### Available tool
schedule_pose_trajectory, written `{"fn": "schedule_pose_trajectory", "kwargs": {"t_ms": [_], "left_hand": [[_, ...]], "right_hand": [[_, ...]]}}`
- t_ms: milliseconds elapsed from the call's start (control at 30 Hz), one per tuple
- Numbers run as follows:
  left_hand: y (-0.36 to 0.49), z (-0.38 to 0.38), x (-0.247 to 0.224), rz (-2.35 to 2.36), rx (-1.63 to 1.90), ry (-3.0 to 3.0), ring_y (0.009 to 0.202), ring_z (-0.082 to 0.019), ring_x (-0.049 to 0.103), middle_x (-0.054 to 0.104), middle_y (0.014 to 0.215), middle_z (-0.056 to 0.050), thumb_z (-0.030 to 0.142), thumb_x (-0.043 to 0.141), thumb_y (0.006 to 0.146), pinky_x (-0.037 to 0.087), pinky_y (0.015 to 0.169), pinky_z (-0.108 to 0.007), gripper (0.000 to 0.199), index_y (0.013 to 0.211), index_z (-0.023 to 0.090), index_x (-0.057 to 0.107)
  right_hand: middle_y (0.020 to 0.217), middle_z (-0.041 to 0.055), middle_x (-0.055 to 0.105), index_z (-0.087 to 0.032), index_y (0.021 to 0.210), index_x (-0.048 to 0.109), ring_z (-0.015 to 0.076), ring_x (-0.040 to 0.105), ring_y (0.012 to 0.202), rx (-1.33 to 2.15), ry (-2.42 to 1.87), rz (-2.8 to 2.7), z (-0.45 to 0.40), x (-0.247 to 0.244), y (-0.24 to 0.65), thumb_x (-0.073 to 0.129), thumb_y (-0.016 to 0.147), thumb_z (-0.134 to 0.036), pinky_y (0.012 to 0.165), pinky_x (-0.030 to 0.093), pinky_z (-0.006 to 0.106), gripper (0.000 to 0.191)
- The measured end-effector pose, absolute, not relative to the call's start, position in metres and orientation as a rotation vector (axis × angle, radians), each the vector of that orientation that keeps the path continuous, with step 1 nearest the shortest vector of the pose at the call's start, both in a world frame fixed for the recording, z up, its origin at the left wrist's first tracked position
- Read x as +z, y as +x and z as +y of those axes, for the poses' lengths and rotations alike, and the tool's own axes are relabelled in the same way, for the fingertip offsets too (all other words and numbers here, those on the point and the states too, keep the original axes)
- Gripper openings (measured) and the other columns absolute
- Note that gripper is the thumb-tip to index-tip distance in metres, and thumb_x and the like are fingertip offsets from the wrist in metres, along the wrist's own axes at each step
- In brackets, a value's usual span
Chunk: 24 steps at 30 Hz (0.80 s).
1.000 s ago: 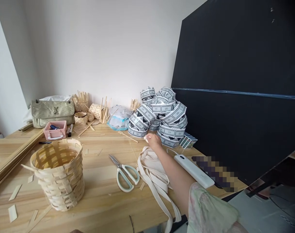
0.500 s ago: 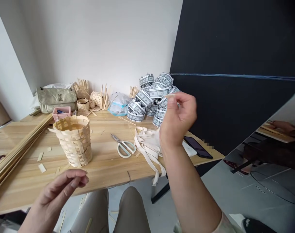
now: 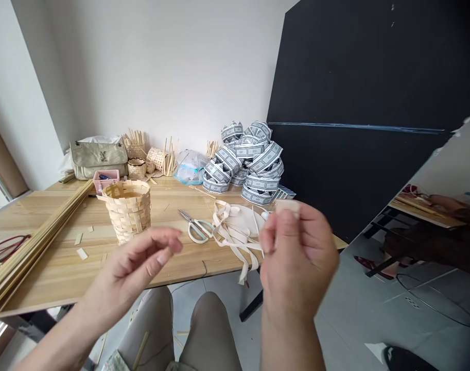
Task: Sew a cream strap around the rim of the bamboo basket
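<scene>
Raised at the right of the head view, my right hand (image 3: 298,247) pinches a small flat pale piece (image 3: 288,207) between thumb and bent fingers. My left hand (image 3: 145,257) hovers over the table's front edge, its thumb close to the curled fingertips; anything between them is too small to make out. Just behind it stands a woven wood-strip basket (image 3: 129,211), upright. Scissors (image 3: 198,229) with white handles lie between the basket and a heap of cream cloth tape (image 3: 235,226), some of which hangs over the edge. A dark thread (image 3: 204,267) lies at the edge.
Long wooden strips (image 3: 45,232) run along the left, with red-framed glasses (image 3: 9,247) beside them. A bag (image 3: 99,159), a pink box (image 3: 106,179), small baskets (image 3: 136,168) and stacked patterned paper bands (image 3: 254,159) line the back. A black panel (image 3: 358,170) stands right.
My right hand has come lower and turned, showing the pale piece more plainly. My left hand has moved up and right, in front of the basket. The view has shifted slightly.
</scene>
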<state>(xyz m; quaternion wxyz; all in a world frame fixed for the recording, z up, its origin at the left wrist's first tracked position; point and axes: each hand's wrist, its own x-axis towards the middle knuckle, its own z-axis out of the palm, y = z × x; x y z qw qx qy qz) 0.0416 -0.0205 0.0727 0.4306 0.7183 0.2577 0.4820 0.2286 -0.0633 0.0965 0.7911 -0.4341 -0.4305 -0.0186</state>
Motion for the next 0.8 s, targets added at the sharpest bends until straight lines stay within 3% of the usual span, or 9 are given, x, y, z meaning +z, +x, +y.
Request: {"fn": "schedule_pose_trajectory", "kwargs": {"t_ms": [100, 300, 433, 500, 567, 600, 667, 733, 800], "left_hand": [[0.041, -0.019, 0.038, 0.717, 0.965, 1.833, 0.067, -0.017, 0.065, 0.071, 0.073, -0.004, 0.033, 0.063, 0.078, 0.053, 0.062, -0.022, 0.016, 0.078, 0.020, 0.072], [0.042, -0.016, 0.010, 0.835, 0.983, 1.434, 0.080, -0.018, 0.063, 0.069, 0.078, -0.002, 0.041, 0.066, 0.075, 0.053, 0.078, -0.028, 0.022, 0.083, 0.021, 0.071], [0.064, -0.019, 0.016, 0.762, 0.872, 1.299, 0.107, -0.024, 0.057, 0.068, 0.107, -0.006, 0.037, 0.069, 0.073, 0.046, 0.094, -0.036, 0.026, 0.093, 0.021, 0.070], [0.081, -0.020, 0.021, 0.640, 0.824, 1.249, 0.126, -0.025, 0.043, 0.058, 0.128, -0.005, 0.030, 0.072, 0.071, 0.039, 0.100, -0.037, 0.037, 0.106, 0.024, 0.066], [0.101, -0.020, 0.030, 0.482, 0.779, 1.183, 0.129, -0.023, 0.039, 0.053, 0.134, -0.003, 0.024, 0.075, 0.067, 0.040, 0.098, -0.034, 0.050, 0.115, 0.029, 0.061], [0.110, -0.019, 0.035, 0.412, 0.739, 1.165, 0.124, -0.023, 0.044, 0.056, 0.130, -0.003, 0.023, 0.077, 0.065, 0.043, 0.092, -0.032, 0.053, 0.115, 0.029, 0.060], [0.124, -0.014, 0.045, 0.296, 0.674, 1.189, 0.096, -0.020, 0.059, 0.067, 0.100, -0.004, 0.027, 0.077, 0.065, 0.047, 0.076, -0.027, 0.036, 0.098, 0.022, 0.066], [0.133, -0.009, 0.055, 0.291, 0.717, 1.233, 0.072, -0.014, 0.058, 0.064, 0.073, -0.001, 0.034, 0.073, 0.069, 0.045, 0.067, -0.024, 0.022, 0.078, 0.016, 0.066], [0.135, -0.005, 0.061, 0.309, 0.772, 1.289, 0.067, -0.012, 0.054, 0.059, 0.066, 0.000, 0.033, 0.071, 0.071, 0.043, 0.065, -0.023, 0.020, 0.071, 0.014, 0.064]], "right_hand": [[0.059, -0.0060, 0.048, -0.022, 0.086, 0.058, 0.0064, 0.038, 0.043, 0.031, -0.946, -0.862, -0.075, 0.080, 0.244, 0.054, 0.087, -0.028, 0.039, 0.030, 0.018, 0.008], [0.061, -0.0013, 0.057, -0.020, 0.084, 0.062, 0.0130, 0.050, 0.053, -0.082, -1.531, -0.971, -0.085, 0.032, 0.265, 0.053, 0.083, -0.036, 0.050, 0.040, 0.024, 0.019], [0.064, -0.0008, 0.061, -0.020, 0.079, 0.063, 0.0137, 0.053, 0.055, -0.105, -1.551, -1.154, -0.080, 0.030, 0.264, 0.050, 0.085, -0.033, 0.054, 0.042, 0.025, 0.019], [0.074, 0.0007, 0.063, -0.021, 0.077, 0.065, 0.0145, 0.057, 0.064, -0.191, -1.451, -1.248, -0.077, 0.039, 0.259, 0.053, 0.084, -0.028, 0.060, 0.045, 0.025, 0.016], [0.078, 0.0009, 0.062, -0.022, 0.080, 0.068, 0.0144, 0.059, 0.069, -0.231, -1.375, -1.310, -0.075, 0.051, 0.253, 0.055, 0.083, -0.023, 0.063, 0.047, 0.025, 0.014], [0.078, 0.0007, 0.062, -0.022, 0.082, 0.069, 0.0140, 0.059, 0.069, -0.228, -1.351, -1.333, -0.074, 0.056, 0.249, 0.055, 0.083, -0.020, 0.062, 0.048, 0.024, 0.014], [0.078, 0.0001, 0.062, -0.023, 0.084, 0.069, 0.0135, 0.061, 0.070, -0.202, -1.297, -1.397, -0.074, 0.066, 0.241, 0.055, 0.082, -0.015, 0.062, 0.049, 0.024, 0.017], [0.078, -0.0004, 0.064, -0.025, 0.085, 0.070, 0.0134, 0.062, 0.071, -0.163, -1.236, -1.456, -0.074, 0.071, 0.235, 0.054, 0.082, -0.012, 0.062, 0.050, 0.024, 0.021], [0.080, -0.0007, 0.065, -0.026, 0.088, 0.070, 0.0133, 0.062, 0.072, -0.137, -1.188, -1.475, -0.073, 0.070, 0.232, 0.053, 0.083, -0.010, 0.063, 0.050, 0.023, 0.024]]}}
